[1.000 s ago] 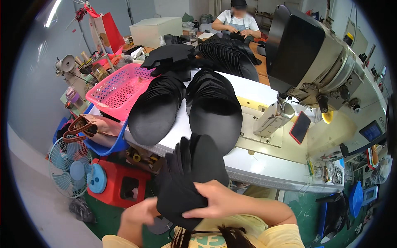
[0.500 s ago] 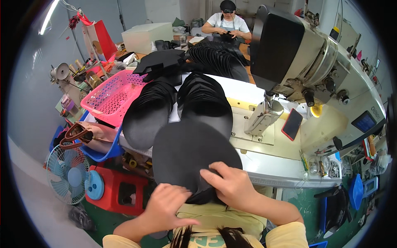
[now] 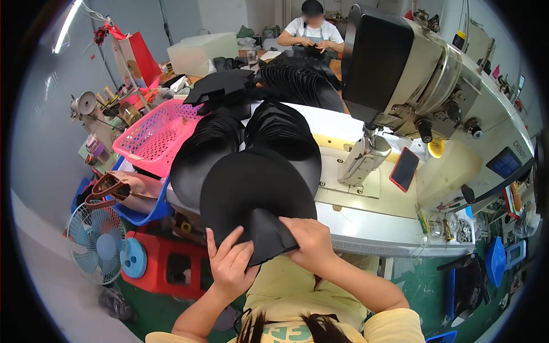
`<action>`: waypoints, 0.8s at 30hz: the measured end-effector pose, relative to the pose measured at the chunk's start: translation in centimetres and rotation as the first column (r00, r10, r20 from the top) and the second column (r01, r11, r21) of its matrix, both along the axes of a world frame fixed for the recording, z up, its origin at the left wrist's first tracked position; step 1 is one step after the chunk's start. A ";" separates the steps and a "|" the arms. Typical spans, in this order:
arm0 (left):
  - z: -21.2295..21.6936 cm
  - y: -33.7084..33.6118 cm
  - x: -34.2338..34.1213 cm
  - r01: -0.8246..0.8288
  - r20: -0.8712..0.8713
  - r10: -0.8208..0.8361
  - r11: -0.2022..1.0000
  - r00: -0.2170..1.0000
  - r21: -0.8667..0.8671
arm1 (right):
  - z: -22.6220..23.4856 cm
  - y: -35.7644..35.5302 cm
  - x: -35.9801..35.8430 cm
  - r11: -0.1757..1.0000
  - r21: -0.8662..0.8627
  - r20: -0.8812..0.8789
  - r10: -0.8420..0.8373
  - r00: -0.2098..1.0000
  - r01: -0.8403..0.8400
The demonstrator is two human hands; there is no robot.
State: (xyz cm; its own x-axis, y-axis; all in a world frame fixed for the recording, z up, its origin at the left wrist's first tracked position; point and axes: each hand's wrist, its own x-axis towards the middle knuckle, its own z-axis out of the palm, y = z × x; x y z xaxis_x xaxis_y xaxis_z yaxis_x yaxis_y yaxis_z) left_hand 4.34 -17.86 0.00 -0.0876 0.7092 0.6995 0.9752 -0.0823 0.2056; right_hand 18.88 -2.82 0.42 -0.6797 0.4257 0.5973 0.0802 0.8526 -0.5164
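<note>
A large rounded black panel (image 3: 257,177), smooth like leather, is held up in front of my body. Its near edge carries a raised, folded black flap (image 3: 267,231). My left hand (image 3: 231,264) grips the near left edge, fingers on top and somewhat spread, its thumb mostly hidden. With thumb and curled fingers, my right hand (image 3: 310,244) pinches the flap's right side at the near right edge. Just behind lie two overlapping stacks of similar black pieces, a left stack (image 3: 197,166) and a right stack (image 3: 286,131), partly covered by the held panel.
To the right stands an industrial sewing machine (image 3: 366,157) with a red-edged phone (image 3: 404,169) on its bed. A pink basket (image 3: 154,137), a blue bin (image 3: 154,214), a fan (image 3: 97,243) and a red stool (image 3: 166,266) are left. A co-worker (image 3: 311,34) sits across the table.
The panel has shifted slightly left and tilted, its flap now standing up. My left hand has turned from lying across the near edge to gripping it; my right hand has moved to the flap's side.
</note>
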 end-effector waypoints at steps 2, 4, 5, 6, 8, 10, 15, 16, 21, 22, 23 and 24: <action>0.9 1.0 0.0 -0.113 0.058 0.114 0.993 0.992 -0.021 | 0.1 -0.6 0.0 0.950 -0.313 -0.079 -0.038 0.996 0.012; 0.6 1.6 -0.5 -0.154 0.103 0.165 0.982 0.981 -0.111 | -0.3 -1.7 -0.3 0.862 -0.506 -0.183 -0.090 0.979 -0.015; 0.4 2.0 -0.7 -0.150 0.068 0.159 0.982 0.985 -0.113 | -0.4 -2.1 -0.6 0.854 -0.521 -0.223 -0.121 0.967 -0.013; 0.3 2.3 -0.7 -0.147 0.032 0.152 0.982 0.988 -0.115 | -0.6 -2.4 -1.0 0.845 -0.535 -0.263 -0.153 0.953 -0.012; -0.3 2.6 -0.5 -0.145 -0.002 0.145 0.989 0.989 -0.039 | -0.4 -2.7 -1.0 0.811 -0.585 -0.281 -0.194 0.940 -0.007; -0.5 2.0 -0.9 -0.115 0.038 0.113 0.993 0.993 0.042 | 0.5 -1.1 -0.7 0.996 -0.091 -0.263 -0.044 0.964 0.021; -1.0 1.0 -1.5 -0.061 -0.035 0.065 0.993 0.997 0.105 | 0.2 2.5 0.3 0.955 0.296 -0.067 0.041 0.997 -0.020; -0.8 1.1 -1.6 -0.054 -0.036 0.056 0.997 0.998 0.061 | -0.2 2.6 0.3 0.968 0.253 -0.116 0.027 0.993 0.003; 2.1 2.4 -3.3 -0.128 0.044 0.132 0.988 0.990 -0.082 | -0.8 0.2 0.1 0.979 -0.194 -0.188 -0.096 0.977 0.059; 1.6 2.5 -3.6 -0.125 0.014 0.127 0.988 0.992 -0.095 | -0.5 -0.2 0.1 0.981 -0.180 -0.220 -0.114 0.969 0.074; 1.3 2.6 -3.9 -0.120 -0.022 0.119 0.987 0.993 -0.110 | -0.2 -0.3 0.2 0.988 -0.131 -0.234 -0.111 0.966 0.081; 1.0 2.6 -3.4 -0.132 -0.054 0.130 0.991 0.990 -0.025 | 0.0 -0.2 0.2 0.992 -0.082 -0.248 -0.108 0.963 0.091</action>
State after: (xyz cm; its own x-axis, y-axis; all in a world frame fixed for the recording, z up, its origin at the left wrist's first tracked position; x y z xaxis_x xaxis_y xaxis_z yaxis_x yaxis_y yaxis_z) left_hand 0.89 -15.25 0.97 -0.1451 0.7139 0.6851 0.9866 0.0519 0.1549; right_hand 19.12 -3.02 0.46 -0.4634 0.5302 0.7100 0.0228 0.8081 -0.5885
